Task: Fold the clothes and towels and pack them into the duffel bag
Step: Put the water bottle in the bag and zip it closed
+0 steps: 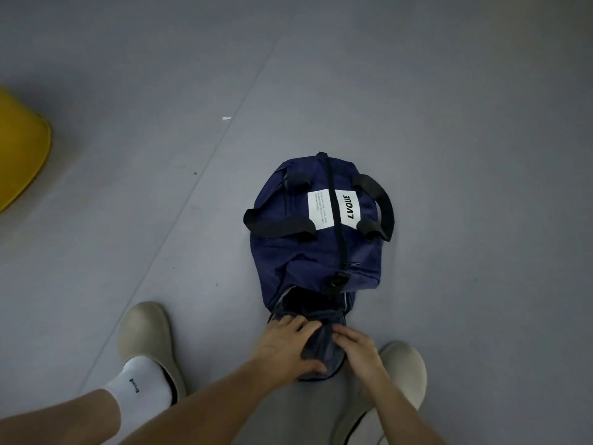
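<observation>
While the navy duffel bag (317, 252) lies end-on on the grey floor (449, 155) with its top zip closed, both hands work at its open end pocket (308, 300). The left hand (285, 345) and right hand (359, 348) each clutch the dark fabric (324, 343), likely to tuck it in; whether it is flap or garment, I cannot tell.

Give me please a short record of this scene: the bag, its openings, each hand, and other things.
bag: navy duffel bag on the grey floor
top zip: closed
near end: open, dark inside
left hand: holds the end flap
right hand: pinches the same flap
other: yellow object at left edge; beige shoes
</observation>
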Available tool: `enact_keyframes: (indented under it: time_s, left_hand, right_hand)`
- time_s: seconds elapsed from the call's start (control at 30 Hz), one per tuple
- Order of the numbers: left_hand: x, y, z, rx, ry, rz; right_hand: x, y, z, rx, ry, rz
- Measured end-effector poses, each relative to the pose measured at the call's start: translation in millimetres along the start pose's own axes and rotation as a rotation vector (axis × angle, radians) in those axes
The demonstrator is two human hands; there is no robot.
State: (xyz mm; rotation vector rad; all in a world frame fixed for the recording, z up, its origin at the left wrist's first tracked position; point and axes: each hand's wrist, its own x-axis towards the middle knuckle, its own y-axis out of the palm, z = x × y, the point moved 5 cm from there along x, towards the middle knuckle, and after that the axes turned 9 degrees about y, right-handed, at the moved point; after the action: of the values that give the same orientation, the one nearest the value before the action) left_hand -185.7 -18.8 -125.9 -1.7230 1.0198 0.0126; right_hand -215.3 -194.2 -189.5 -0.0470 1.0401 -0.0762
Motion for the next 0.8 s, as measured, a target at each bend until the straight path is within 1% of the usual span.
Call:
enact_keyframes:
  time_s: [0.07,0.13,0.2,0.27,0.33,0.43,0.5,0.57,0.63,0.7,0.8]
  left_hand:
    - [6,-2,-8,0.066,0.003,-0.020]
    - [10,-8,-18,0.115,0.015,-0.075]
    - [11,-17,-26,0.128,0.022,-0.154]
    - [14,-23,-33,0.120,0.049,-0.181]
    - [18,-28,-38,0.129,0.090,-0.252]
    - [23,-48,-42,0.117,0.076,-0.354]
    - [24,-62,-41,0.117,0.068,-0.380]
    - [27,-68,-41,0.161,0.085,-0.363]
    - [32,-73,-40,0.208,0.096,-0.341]
    - [35,-83,-39,0.261,0.104,-0.363]
    - [38,-96,-39,0.305,0.108,-0.409]
  right_hand:
    - [-1,-4,15,0.126,-0.014,0.005]
    - [-3,-4,27,0.197,-0.020,0.010]
    - [-7,-3,38,0.308,-0.012,0.017]
    - [-10,-4,42,0.343,-0.006,0.002]
    - [-10,-4,40,0.317,-0.001,-0.004]
    - [-4,-9,32,0.207,-0.056,-0.036]
    - [1,-15,23,0.177,-0.074,-0.088]
    - [6,-24,16,0.140,-0.047,-0.191]
    - [13,-29,10,-0.015,-0.003,-0.284]
    - [21,-22,10,-0.060,0.035,-0.282]
    - [30,-12,18,-0.106,0.038,-0.297]
